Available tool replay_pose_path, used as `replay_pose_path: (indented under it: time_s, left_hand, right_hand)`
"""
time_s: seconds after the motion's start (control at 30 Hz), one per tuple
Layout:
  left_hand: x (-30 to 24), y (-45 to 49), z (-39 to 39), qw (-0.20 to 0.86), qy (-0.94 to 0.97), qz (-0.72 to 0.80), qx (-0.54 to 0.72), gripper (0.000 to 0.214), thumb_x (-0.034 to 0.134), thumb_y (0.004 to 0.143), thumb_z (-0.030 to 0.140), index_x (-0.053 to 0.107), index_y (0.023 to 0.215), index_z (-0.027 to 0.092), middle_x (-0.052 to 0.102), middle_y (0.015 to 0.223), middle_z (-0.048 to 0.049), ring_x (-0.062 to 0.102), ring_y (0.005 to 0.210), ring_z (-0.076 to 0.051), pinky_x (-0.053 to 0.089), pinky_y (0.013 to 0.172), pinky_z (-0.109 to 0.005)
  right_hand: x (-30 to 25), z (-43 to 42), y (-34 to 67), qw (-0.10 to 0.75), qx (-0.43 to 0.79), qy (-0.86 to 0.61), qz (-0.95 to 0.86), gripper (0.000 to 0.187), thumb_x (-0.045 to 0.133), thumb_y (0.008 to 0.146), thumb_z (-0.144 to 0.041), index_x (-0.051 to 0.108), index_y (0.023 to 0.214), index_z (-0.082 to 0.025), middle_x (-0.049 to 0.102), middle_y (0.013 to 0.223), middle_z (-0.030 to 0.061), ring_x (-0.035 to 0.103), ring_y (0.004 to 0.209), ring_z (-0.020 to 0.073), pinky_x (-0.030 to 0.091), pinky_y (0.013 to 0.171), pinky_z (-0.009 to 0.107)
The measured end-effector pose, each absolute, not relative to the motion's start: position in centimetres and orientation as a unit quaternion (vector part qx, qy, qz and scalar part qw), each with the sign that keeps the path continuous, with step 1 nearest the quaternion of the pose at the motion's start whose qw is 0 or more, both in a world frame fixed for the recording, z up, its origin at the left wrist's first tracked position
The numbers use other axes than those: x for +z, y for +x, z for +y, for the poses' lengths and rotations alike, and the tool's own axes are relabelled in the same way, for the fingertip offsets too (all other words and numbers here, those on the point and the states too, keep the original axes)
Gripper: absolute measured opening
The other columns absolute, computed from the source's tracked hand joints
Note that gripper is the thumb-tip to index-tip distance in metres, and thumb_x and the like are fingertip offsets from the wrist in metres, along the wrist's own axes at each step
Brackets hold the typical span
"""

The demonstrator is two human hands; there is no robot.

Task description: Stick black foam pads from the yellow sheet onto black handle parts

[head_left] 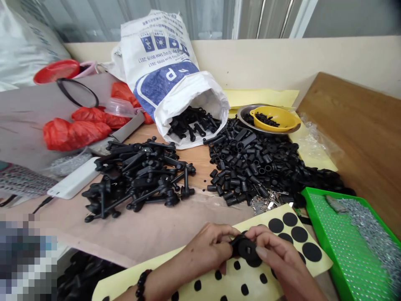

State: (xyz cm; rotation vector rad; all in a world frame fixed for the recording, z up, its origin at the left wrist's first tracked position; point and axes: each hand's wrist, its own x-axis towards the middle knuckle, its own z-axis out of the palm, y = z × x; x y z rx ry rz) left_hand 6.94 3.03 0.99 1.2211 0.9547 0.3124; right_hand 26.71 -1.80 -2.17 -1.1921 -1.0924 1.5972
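Observation:
A black round plastic part (pixel 248 250) with a small slot in its middle is held between my two hands. My left hand (pixel 213 246), with a dark bead bracelet on its wrist, pinches its left side. Fingers and thumb of my right hand (pixel 274 251) close on the right side. Beneath both hands lies a yellow backing sheet (pixel 184 257). Larger black round stickers (pixel 299 234) sit at its far right end, and small black pads (pixel 218 274) are scattered along the nearer part. What my fingertips cover on the part is hidden.
Assembled black arm-like parts (pixel 140 175) are heaped at left. A white woven sack (pixel 159 62) spills similar pieces. Short black tubes (pixel 244 167) pile up behind my hands, near small metal pieces (pixel 269 200). A green tray (pixel 351 246) of screws stands right; a yellow bowl (pixel 290 121) sits behind.

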Motion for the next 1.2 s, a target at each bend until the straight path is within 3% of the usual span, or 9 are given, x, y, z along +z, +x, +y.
replay_pose_path:
  time_s: [0.5, 0.83, 1.2]
  left_hand:
    - [0.6, 6.8, 3.0, 0.690, 0.566, 0.426, 0.147, 0.042, 0.044, 0.065, 0.027, 0.066, 0.099, 0.014, 0.060, 0.065, -0.0013, 0.051, 0.044, -0.010, 0.031, 0.042, -0.019]
    - [0.5, 6.7, 2.9, 0.676, 0.577, 0.435, 0.144, 0.035, 0.051, 0.078, 0.033, 0.065, 0.103, 0.013, 0.052, 0.059, 0.0023, 0.051, 0.046, -0.010, 0.036, 0.043, -0.017]
    - [-0.1, 6.9, 2.7, 0.683, 0.568, 0.434, 0.150, 0.029, 0.053, 0.074, 0.027, 0.064, 0.097, 0.015, 0.053, 0.060, 0.0035, 0.049, 0.043, -0.008, 0.036, 0.041, -0.017]
  right_hand:
    - [-2.0, -1.7, 26.3, 0.430, 0.610, -0.498, -0.441, 0.023, 0.065, 0.077, -0.037, 0.056, 0.064, -0.020, 0.060, 0.095, 0.0057, 0.052, 0.090, 0.0223, 0.041, 0.070, 0.025]
    - [-1.8, -1.7, 26.3, 0.422, 0.602, -0.503, -0.454, 0.025, 0.064, 0.078, -0.039, 0.057, 0.065, -0.020, 0.060, 0.093, 0.0048, 0.052, 0.088, 0.0213, 0.041, 0.068, 0.023]
    - [-1.8, -1.6, 26.1, 0.408, 0.595, -0.508, -0.472, 0.023, 0.062, 0.079, -0.036, 0.056, 0.065, -0.020, 0.059, 0.093, 0.0060, 0.053, 0.086, 0.0218, 0.042, 0.069, 0.026]
